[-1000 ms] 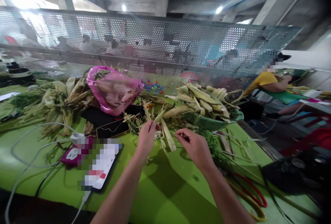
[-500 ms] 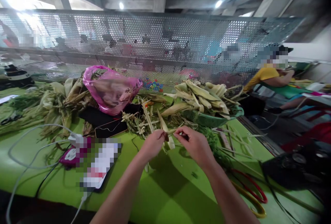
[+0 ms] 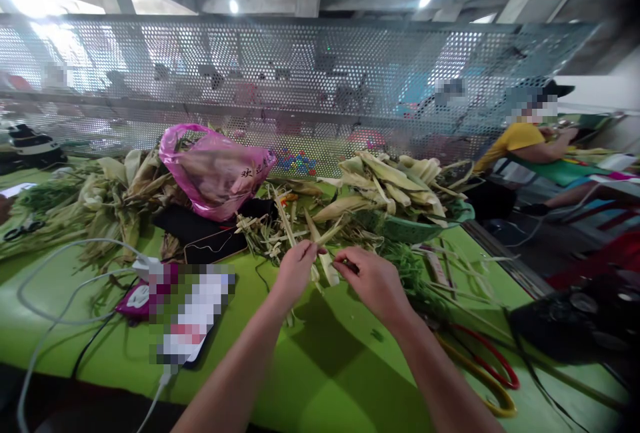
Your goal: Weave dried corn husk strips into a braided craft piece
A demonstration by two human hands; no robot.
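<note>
Over the green table, my left hand is closed in a pinch on pale corn husk strips. One strip points up and to the right from the fingertips. A broader corn husk piece hangs just beyond the fingers, between the two hands. Close on the right, my right hand has thumb and forefinger pressed together near that piece. Whatever is in this pinch is too small to make out. Behind the hands lies a loose heap of husk scraps.
A green basket heaped with dried husks stands behind on the right. To the left are a pink plastic bag, a phone on a cable and a purple power strip. A person in a yellow shirt sits far right.
My right fingers have come away from the strip they met at the left fingertips, leaving a small gap. The strip in my left hand now points up and right.
</note>
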